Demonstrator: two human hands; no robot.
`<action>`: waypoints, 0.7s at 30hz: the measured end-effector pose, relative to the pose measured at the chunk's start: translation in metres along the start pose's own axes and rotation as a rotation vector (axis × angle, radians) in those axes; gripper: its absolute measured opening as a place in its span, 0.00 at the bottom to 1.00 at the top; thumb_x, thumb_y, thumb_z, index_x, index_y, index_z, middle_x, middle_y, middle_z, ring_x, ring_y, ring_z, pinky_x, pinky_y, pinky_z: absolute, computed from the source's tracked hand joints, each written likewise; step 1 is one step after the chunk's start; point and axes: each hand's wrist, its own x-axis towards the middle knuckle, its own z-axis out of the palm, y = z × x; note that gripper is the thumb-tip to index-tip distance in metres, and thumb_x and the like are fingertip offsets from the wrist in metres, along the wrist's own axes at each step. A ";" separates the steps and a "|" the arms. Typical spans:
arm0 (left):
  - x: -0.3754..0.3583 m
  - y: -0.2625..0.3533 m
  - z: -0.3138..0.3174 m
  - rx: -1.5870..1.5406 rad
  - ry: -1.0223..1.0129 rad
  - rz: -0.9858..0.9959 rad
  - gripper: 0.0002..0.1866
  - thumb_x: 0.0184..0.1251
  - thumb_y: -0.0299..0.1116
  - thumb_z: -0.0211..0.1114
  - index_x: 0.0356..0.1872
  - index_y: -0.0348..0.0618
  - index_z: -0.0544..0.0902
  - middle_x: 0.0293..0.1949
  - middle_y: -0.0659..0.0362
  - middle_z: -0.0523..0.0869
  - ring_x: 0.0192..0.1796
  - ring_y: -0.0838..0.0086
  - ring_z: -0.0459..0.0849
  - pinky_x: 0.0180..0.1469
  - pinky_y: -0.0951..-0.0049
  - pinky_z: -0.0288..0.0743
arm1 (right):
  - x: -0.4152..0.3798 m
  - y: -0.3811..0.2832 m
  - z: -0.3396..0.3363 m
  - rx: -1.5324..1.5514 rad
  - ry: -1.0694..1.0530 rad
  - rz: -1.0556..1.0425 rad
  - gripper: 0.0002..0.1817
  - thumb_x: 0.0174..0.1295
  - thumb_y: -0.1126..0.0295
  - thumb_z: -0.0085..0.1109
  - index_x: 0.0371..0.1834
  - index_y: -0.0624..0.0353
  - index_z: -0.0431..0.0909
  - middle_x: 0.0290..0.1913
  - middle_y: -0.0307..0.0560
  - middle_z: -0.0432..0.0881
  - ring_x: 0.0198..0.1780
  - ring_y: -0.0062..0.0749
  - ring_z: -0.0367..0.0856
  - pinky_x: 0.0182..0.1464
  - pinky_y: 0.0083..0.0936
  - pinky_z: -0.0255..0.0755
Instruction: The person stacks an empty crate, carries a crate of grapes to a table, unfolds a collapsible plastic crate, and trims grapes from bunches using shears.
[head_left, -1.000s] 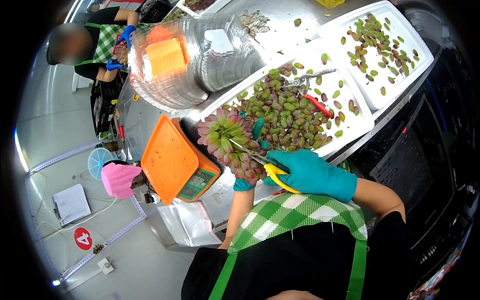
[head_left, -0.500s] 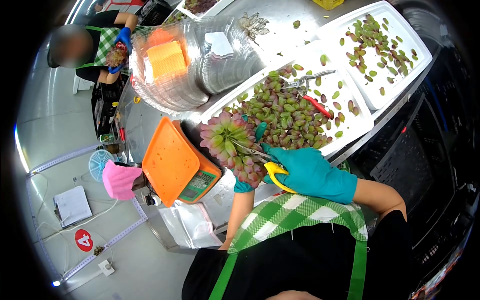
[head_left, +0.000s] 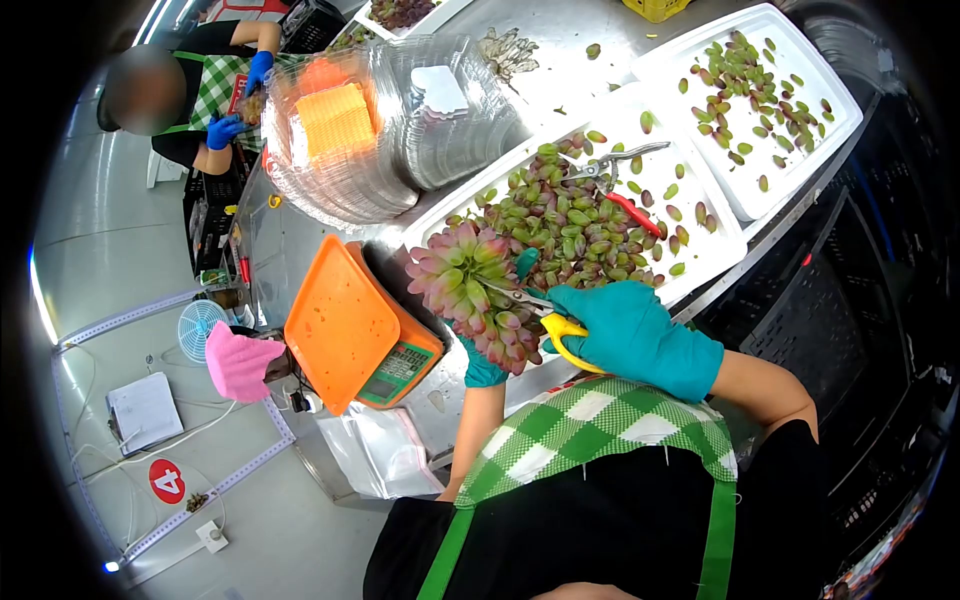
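Note:
My left hand (head_left: pixel 484 368), in a teal glove, grips a large pink-and-green succulent (head_left: pixel 466 276) from beneath, its fingers mostly behind the leaves. My right hand (head_left: pixel 640 342), also in teal, is closed around yellow-handled scissors (head_left: pixel 563 330). The scissors' narrow metal blades reach in among the leaves on the plant's right side. Close behind both hands lies a white tray (head_left: pixel 707 180) heaped with loose succulent leaves (head_left: pixel 578 222). Red-handled pruning shears (head_left: pixel 632 212) rest on that leaf pile.
An orange scale (head_left: pixel 340 325) stands left of the plant. Stacked clear plastic trays (head_left: pixel 455 130) are behind it, bearing an orange mesh (head_left: pixel 335 120). Another white tray (head_left: pixel 840 110) of leaves sits at the right. A co-worker (head_left: pixel 212 95) in blue gloves is at the far left.
The succulent has shifted slightly right and tilted, showing more of its centre. My right hand and the scissors have moved a little right. The co-worker's hands have moved farther apart.

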 end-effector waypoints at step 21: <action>0.010 -0.001 0.028 0.326 0.293 0.165 0.32 0.61 0.57 0.42 0.61 0.49 0.56 0.61 0.58 0.61 0.61 0.67 0.62 0.60 0.64 0.59 | 0.007 0.015 -0.024 -0.222 0.005 -0.022 0.14 0.48 0.60 0.58 0.36 0.53 0.73 0.21 0.44 0.75 0.21 0.38 0.75 0.22 0.32 0.66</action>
